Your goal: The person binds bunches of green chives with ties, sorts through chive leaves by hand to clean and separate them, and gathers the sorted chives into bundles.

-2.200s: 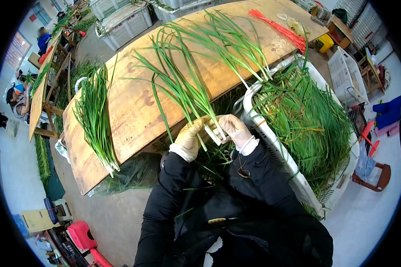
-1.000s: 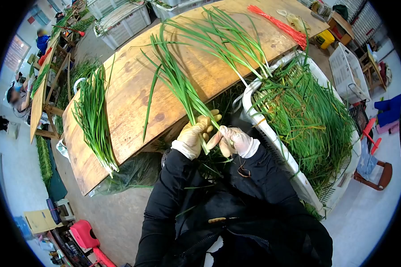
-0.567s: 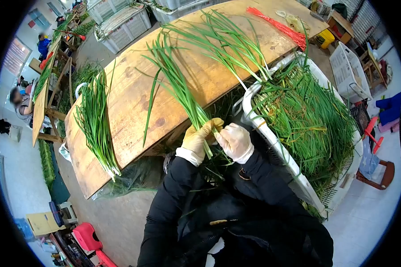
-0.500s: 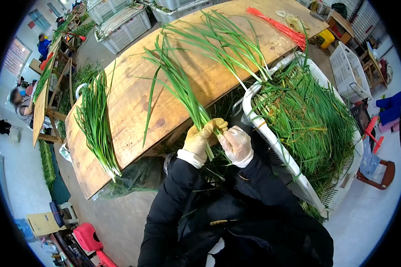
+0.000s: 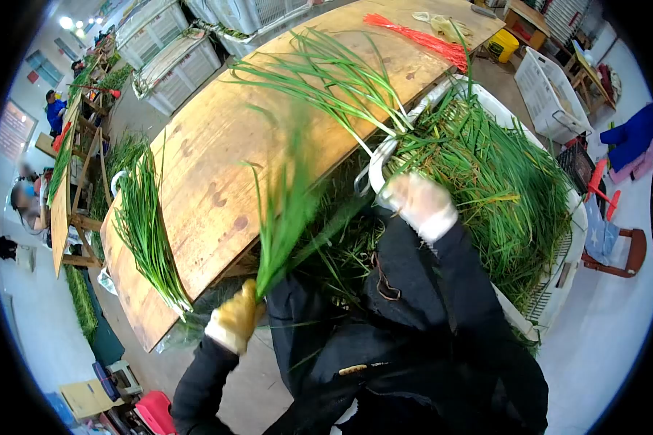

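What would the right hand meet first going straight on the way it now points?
The right hand would likely meet the white crate's corner first, though blur leaves depth unclear.

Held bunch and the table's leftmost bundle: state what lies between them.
In the head view, only bare, stained tabletop shows between the leftmost bundle and the held bunch.

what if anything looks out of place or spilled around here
The loose leaves scattered below the near edge of the table look spilled, unlike the neat bunch lying at its left end. A few yellowish strands also stand out in the green heap beside them.
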Demonstrator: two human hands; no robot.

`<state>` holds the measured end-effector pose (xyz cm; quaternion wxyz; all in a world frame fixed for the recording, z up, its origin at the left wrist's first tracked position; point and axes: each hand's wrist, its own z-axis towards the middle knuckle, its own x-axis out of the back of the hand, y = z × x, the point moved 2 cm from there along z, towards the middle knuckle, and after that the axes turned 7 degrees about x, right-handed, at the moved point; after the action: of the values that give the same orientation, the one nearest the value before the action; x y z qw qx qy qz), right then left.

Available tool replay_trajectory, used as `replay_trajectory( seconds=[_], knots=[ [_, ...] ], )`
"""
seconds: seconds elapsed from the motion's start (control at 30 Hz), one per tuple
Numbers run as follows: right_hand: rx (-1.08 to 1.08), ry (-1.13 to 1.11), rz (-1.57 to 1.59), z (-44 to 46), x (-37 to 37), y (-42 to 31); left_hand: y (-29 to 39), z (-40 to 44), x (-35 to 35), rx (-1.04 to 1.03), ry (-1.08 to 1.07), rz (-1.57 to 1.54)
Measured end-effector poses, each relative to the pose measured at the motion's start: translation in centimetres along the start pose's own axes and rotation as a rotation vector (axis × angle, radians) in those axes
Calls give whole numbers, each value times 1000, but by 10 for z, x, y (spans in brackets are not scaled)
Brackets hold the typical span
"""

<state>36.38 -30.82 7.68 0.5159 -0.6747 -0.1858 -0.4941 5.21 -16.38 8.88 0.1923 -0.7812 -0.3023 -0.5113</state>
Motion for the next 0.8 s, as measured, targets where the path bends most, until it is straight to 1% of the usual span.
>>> replay_trajectory(
  seconds=[0.03, 0.07, 0.1, 0.13, 0.17, 0.23, 0.27, 0.3, 0.37, 0.4, 0.43, 0.47, 0.5, 0.57, 0.6, 0.63, 0.67, 0.7, 0.73, 0.77, 0.8],
  knots=[
    [-45, -25, -155, 21, 18, 5, -10, -17, -7, -119, -4, 66],
    [-46, 130, -212, 37, 24, 19, -12, -28, 1, -58, -302, 108],
    [-46, 284, -271, 51, 24, 36, -18, -38, 11, -51, -477, 85],
    [-34, 257, -287, 70, 22, 48, -31, -48, 14, -164, -408, 15],
    [-21, 232, -303, 87, 20, 59, -40, -50, 21, -170, -518, 79],
    [1, 164, -357, 109, 9, 65, -57, -50, 52, 64, -619, -74],
    [7, 168, -353, 113, 4, 60, -58, -45, 80, 137, -633, -95],
    [-24, 119, -378, 116, 0, 56, -59, -43, 105, 211, -647, -115],
    [-50, 140, -352, 140, -18, 80, -88, -44, 131, 134, -405, -831],
    [-52, 147, -347, 137, -14, 76, -112, -40, 142, 76, -288, -890],
    [11, 181, -257, 130, -5, 65, -126, -36, 152, 17, -169, -948],
    [76, 212, -169, 124, 4, 55, -122, -25, 154, -214, -31, -1190],
    [80, 163, 250, 119, 7, 49, -118, -9, 151, -452, 114, -1420],
    [38, 119, 622, 105, 4, 32, -100, 21, 135, -269, 192, -1822],
    [7, 88, 871, 96, 1, 19, -73, 38, 130, -269, 128, -1867],
    [87, 116, 1050, 92, -16, 21, -46, 57, 123, -269, 64, -1912],
    [93, 125, 1106, 86, -26, 18, -29, 79, 103, -304, -112, -2012],
    [100, 136, 1161, 77, -34, 14, -12, 95, 82, -100, -126, -2040],
    [75, 124, 1161, 67, -42, 7, 15, 106, 67, -166, -297, -2119],
    [50, 110, 1161, 56, -51, -1, 40, 114, 59, -291, -418, -2132],
    [45, 71, 1180, 44, -60, -9, 57, 123, 44, -259, -560, -2243]
  ],
)
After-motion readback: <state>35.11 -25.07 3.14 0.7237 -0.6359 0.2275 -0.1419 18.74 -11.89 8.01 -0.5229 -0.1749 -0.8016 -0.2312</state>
